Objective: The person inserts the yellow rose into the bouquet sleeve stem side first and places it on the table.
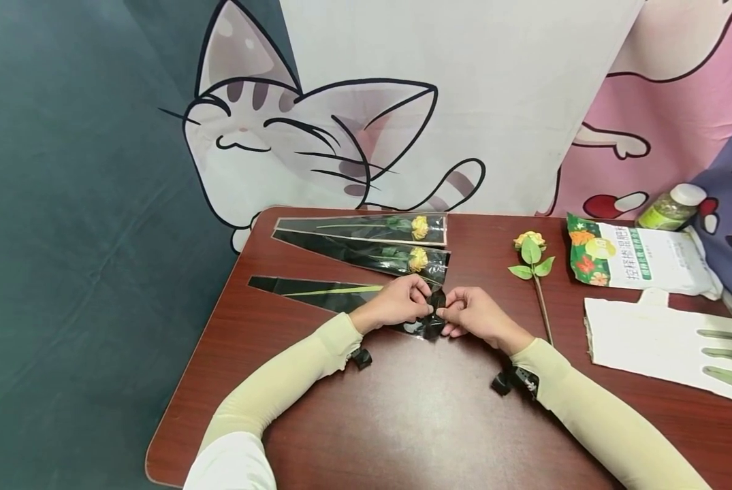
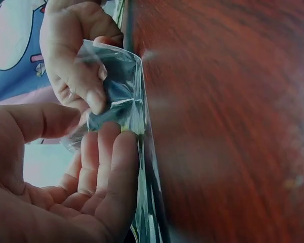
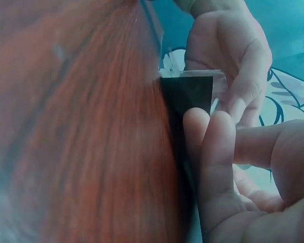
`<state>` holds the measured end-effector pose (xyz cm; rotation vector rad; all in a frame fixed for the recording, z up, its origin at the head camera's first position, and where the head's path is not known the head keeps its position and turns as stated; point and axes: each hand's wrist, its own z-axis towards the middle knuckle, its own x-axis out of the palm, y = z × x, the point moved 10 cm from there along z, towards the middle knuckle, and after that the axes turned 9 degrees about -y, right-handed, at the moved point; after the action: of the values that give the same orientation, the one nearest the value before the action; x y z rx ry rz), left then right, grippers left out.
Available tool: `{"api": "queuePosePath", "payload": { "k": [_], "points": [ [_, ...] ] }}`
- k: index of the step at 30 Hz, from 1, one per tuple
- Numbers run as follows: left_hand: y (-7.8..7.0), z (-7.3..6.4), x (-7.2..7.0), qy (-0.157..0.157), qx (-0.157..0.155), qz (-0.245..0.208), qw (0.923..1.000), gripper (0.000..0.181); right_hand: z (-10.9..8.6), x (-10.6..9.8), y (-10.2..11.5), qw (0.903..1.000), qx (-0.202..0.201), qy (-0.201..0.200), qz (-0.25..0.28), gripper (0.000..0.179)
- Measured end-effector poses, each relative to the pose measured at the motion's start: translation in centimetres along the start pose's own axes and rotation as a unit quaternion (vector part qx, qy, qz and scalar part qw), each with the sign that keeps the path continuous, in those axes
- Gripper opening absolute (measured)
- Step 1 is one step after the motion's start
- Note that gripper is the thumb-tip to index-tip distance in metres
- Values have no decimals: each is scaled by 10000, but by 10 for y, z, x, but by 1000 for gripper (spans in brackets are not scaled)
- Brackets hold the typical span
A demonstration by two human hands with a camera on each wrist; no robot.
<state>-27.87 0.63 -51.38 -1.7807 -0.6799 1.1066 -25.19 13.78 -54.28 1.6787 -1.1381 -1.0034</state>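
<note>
One tabletop [image 1: 378, 422], one sleeve [image 1: 331, 300]: thin film could tear or crease.
The glossy tabletop may let the sleeve skid if one side is pulled harder. The sleeve lies just in front of another sleeve [image 1: 341, 248], its wide end between left hand [image 1: 402, 301] and right hand [image 1: 477, 316]. Each hand pinches film, so uneven tugging could split it. The green stem [image 1: 341, 291] lies along the sleeve; its end by the hands is hidden, so squeezing might bend it.
</note>
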Motion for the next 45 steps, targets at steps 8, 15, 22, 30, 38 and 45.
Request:
{"api": "queuePosePath", "payload": {
  "k": [8,15,22,30,38,45],
  "points": [
    [0,1,2,-53,103,455,9989,13,8,2,-5,9998,183,24,-49,13],
    [1,2,2,21,96,232,9997,11,7,-2,-4,9993,272,119,-249,16],
    [9,6,6,117,-225,-47,9997,13,7,-5,-5,9988,236,226,-377,19],
    [8,6,7,192,-375,-99,9991,13,-2,-17,0,9988,126,141,-462,24],
    [10,7,8,242,-386,-136,9989,12,-14,-36,6,9973,-28,-2,-732,25],
    [12,6,7,113,-443,-333,9984,11,-21,-58,6,9961,-194,-183,-841,28]
  ]
}}
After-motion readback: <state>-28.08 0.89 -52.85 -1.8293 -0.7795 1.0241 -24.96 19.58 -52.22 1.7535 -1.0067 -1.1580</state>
